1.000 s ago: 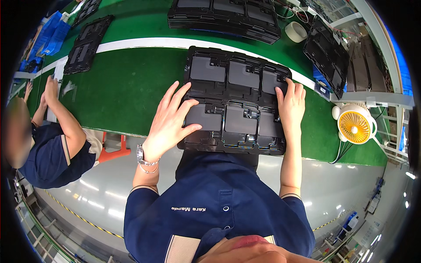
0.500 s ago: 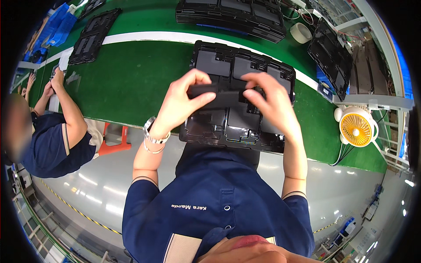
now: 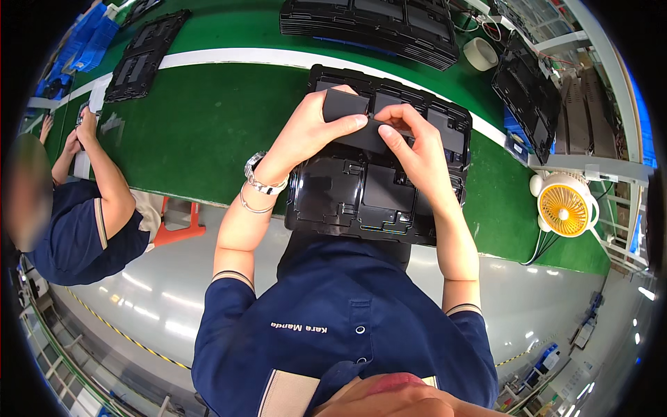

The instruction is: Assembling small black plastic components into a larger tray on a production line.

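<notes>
A thin dark grey rectangular panel [image 3: 342,104] is held tilted above a black moulded tray [image 3: 323,221]. My left hand [image 3: 313,125] grips the panel, its thumb along the near side. From the other side, my right hand [image 3: 415,141] pinches at the panel's right edge with thumb and forefinger. The tray lies at the front edge of the green bench; other flat grey panels [image 3: 386,186] sit in some of its recesses. Its lower left recess shows glossy black plastic. My hands hide part of the upper middle recesses.
A stack of black trays [image 3: 368,35] stands at the back. One more tray [image 3: 528,94] leans at the right, near a roll of tape [image 3: 479,54] and a small yellow-and-white fan [image 3: 563,204]. At the left, a co-worker [image 3: 83,222] sits by another tray [image 3: 146,59].
My left hand has moved up and right, turning the panel from nearly edge-on to show its flat face. My right hand has come in from beside it to pinch its edge.
</notes>
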### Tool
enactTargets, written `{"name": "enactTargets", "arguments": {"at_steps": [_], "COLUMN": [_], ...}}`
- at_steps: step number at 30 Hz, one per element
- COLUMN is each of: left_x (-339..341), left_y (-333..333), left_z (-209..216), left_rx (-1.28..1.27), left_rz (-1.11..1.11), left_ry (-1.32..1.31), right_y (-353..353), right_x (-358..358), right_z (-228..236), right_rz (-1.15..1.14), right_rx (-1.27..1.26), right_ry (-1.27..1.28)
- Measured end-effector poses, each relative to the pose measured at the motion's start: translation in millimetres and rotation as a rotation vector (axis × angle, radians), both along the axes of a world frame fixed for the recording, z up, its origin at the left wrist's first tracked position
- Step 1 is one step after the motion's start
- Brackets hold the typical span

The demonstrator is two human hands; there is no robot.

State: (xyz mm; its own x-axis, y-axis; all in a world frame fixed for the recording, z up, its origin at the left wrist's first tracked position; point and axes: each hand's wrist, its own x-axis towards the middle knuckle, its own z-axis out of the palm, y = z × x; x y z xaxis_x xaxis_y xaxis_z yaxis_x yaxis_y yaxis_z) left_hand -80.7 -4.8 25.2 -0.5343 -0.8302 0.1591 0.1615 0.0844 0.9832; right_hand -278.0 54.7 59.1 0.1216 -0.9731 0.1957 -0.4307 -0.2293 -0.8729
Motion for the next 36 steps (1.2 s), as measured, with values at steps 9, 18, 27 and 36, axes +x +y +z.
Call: {"name": "enactTargets", "arguments": {"at_steps": [9,18,27,36], "left_x": [-0.5,5.6,6.5,6.8], "left_y": [9.6,11.5,13.3,12.6], "left_z": [0.8,2.4,2.1,0.8], "left_rx": [-0.104,0.157,0.307,0.312], "left_rz": [0.02,-0.076,-0.289,-0.31], "left_ry": [-0.197,0.059,0.104,0.092], "right_y": [0.9,2.1,5.6,6.3], "right_x": [1.5,-11.2,1.2,0.2], "right_z": [-6.0,-3.8,-1.7,-1.7], "right_rz": [0.058,0.063,0.103,0.121], "right_rx": [-0.132,0.145,-0.079,-0.114], "right_ry": [0.202,-0.173,0.084,0.114]}}
